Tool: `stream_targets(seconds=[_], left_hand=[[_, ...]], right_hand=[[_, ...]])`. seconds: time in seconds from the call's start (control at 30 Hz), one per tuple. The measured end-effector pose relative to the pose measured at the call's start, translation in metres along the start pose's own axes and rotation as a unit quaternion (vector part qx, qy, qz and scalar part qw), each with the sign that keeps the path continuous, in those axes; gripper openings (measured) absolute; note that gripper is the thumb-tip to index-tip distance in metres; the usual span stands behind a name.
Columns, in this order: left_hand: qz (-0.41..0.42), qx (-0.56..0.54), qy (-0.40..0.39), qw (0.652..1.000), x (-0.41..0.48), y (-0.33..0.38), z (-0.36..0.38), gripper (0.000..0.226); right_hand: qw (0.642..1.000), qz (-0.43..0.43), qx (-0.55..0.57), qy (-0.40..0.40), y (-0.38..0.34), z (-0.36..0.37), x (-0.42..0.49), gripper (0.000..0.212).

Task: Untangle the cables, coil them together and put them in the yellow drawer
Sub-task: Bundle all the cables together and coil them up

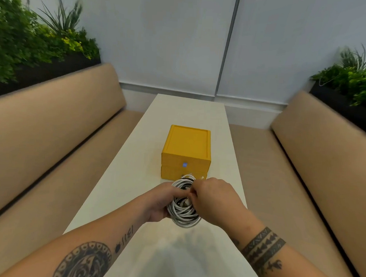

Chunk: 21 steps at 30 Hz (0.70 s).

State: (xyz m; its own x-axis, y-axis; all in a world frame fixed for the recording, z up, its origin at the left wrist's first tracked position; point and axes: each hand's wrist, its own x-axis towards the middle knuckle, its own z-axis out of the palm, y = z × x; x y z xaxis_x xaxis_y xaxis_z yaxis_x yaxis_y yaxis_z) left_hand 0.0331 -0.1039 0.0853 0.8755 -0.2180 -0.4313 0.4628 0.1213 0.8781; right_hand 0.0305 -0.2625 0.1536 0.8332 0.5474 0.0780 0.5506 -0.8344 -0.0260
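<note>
A coil of white cables with a dark cable among them [183,212] is held above the white table [133,178], just in front of the yellow drawer box [186,151]. My left hand [161,203] grips the coil's left side from underneath. My right hand [212,200] pinches the coil at its middle from the right, fingers closed on the strands. The box has two stacked drawers; both look pushed in, and the lower front is partly hidden behind the coil.
The narrow table runs away from me between two tan padded benches [51,131] [325,156]. Planters with green plants [34,41] [354,81] sit behind the bench backs. A pale wall closes the far end.
</note>
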Motion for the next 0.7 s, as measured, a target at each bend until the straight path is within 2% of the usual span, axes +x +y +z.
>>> stream_targets(seconds=[0.1,0.23,0.37,0.43,0.5,0.53,0.6,0.63,0.7], left_hand=[[-0.004,0.004,-0.008,1.0,0.004,-0.003,-0.006,0.039],[-0.009,-0.003,-0.016,1.0,0.007,-0.004,-0.007,0.031],[-0.032,-0.037,-0.003,0.999,0.01,-0.007,-0.012,0.029],[-0.052,-0.073,0.005,0.996,0.012,-0.007,-0.02,0.036],[-0.062,-0.087,0.007,0.994,0.013,-0.007,-0.027,0.041],[-0.064,-0.087,0.009,0.994,0.014,-0.007,-0.029,0.042],[-0.064,-0.082,0.019,0.994,0.015,-0.009,-0.032,0.042],[-0.061,-0.079,0.025,0.995,0.016,-0.01,-0.032,0.043],[-0.055,-0.074,0.032,0.995,0.017,-0.015,-0.032,0.043]], right_hand=[[0.999,-0.014,-0.025,-0.035,-0.007,0.001,0.005,0.023],[0.998,-0.026,-0.008,-0.06,-0.008,-0.004,0.013,0.019],[0.994,-0.111,-0.016,-0.006,0.006,0.006,0.013,0.03],[0.994,-0.102,0.038,-0.032,0.014,0.012,0.008,0.039],[0.98,-0.048,0.191,-0.035,0.02,0.023,0.005,0.039],[0.957,0.004,0.291,0.001,0.022,0.03,0.004,0.037],[0.866,0.156,0.47,0.071,0.023,0.047,0.002,0.041],[0.808,0.219,0.543,0.057,0.022,0.054,0.001,0.057],[0.703,0.258,0.662,-0.034,0.021,0.075,-0.003,0.091]])
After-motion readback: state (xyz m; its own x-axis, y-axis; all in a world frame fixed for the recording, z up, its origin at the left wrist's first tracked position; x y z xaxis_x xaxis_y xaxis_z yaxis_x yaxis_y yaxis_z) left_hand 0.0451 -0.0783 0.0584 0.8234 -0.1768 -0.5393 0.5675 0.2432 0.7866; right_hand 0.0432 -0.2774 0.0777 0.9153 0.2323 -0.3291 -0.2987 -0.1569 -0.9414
